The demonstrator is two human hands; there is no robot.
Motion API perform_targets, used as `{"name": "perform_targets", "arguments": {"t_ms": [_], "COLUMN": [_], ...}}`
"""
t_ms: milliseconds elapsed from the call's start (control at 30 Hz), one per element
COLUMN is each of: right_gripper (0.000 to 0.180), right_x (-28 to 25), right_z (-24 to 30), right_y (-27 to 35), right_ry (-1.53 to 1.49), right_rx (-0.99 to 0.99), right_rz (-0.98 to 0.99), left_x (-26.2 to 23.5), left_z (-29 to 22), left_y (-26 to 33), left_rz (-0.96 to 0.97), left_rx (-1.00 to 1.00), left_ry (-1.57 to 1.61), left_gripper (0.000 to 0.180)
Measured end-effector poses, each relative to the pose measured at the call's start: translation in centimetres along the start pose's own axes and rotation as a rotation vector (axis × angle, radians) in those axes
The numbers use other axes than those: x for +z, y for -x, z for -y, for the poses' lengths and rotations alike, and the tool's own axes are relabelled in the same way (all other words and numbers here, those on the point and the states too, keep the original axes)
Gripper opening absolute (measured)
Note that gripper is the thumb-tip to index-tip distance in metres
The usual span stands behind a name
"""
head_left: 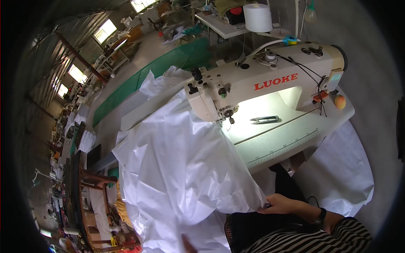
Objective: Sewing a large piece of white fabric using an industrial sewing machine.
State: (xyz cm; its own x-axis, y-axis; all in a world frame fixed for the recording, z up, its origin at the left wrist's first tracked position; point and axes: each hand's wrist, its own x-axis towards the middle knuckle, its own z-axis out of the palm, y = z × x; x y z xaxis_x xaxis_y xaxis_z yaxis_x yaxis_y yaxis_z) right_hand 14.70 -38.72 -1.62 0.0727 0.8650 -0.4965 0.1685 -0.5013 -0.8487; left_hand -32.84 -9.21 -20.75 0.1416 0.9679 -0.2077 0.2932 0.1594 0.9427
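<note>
the right hand [282, 205], low and right of centre in the frame, is pinched shut on the near edge of the white fabric [181, 168]. the left hand [188, 244] barely shows at the bottom edge, under the cloth; i cannot tell if it grips. the fabric spills from the sewing machine [261, 84] needle across the desk [291, 139] toward the lap. the heavy overhang could drag the cloth askew, and the thread snips [265, 119] lie close enough to snag.

thin white glossy cloth [181, 168], smooth cream enamelled metal sewing machine [261, 80]
</note>
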Motion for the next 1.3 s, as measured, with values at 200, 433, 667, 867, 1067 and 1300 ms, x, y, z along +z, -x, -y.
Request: {"name": "perform_targets", "arguments": {"t_ms": [200, 433, 667, 867, 1067, 1300], "right_gripper": [0.036, 0.032, 0.052, 0.066, 0.041, 0.012], "right_x": [1.2, 3.5, 1.1, -0.7, 1.4, 3.3], "right_z": [-2.0, -7.4, -0.4, 11.0, 12.3, 13.0], "right_y": [2.7, 2.8, 4.4, -0.2, -7.3, -5.7], "right_ry": [-0.649, -0.508, 0.168, 1.017, 1.219, 0.983], "right_rx": [0.080, -0.041, -0.035, -0.633, -0.684, -0.984], "right_rz": [0.044, -0.146, -0.398, -0.644, -0.498, -0.243], "left_x": [-9.7, 6.1, 6.6, -5.7, -28.6, -19.7], "left_z": [-21.3, -33.9, -14.3, -9.6, -17.0, -45.3], "left_y": [-10.0, -10.0, -3.9, -7.4, -6.0, -11.0], "left_rz": [-0.758, -0.264, -0.826, -1.139, -0.990, 0.030], "left_rx": [0.452, 0.902, 0.489, 0.142, 0.718, 0.564], "left_ry": [-0.180, -0.249, -0.842, -0.371, -0.299, -0.604], "left_gripper": [0.038, 0.016, 0.080, 0.094, 0.075, 0.045]}}
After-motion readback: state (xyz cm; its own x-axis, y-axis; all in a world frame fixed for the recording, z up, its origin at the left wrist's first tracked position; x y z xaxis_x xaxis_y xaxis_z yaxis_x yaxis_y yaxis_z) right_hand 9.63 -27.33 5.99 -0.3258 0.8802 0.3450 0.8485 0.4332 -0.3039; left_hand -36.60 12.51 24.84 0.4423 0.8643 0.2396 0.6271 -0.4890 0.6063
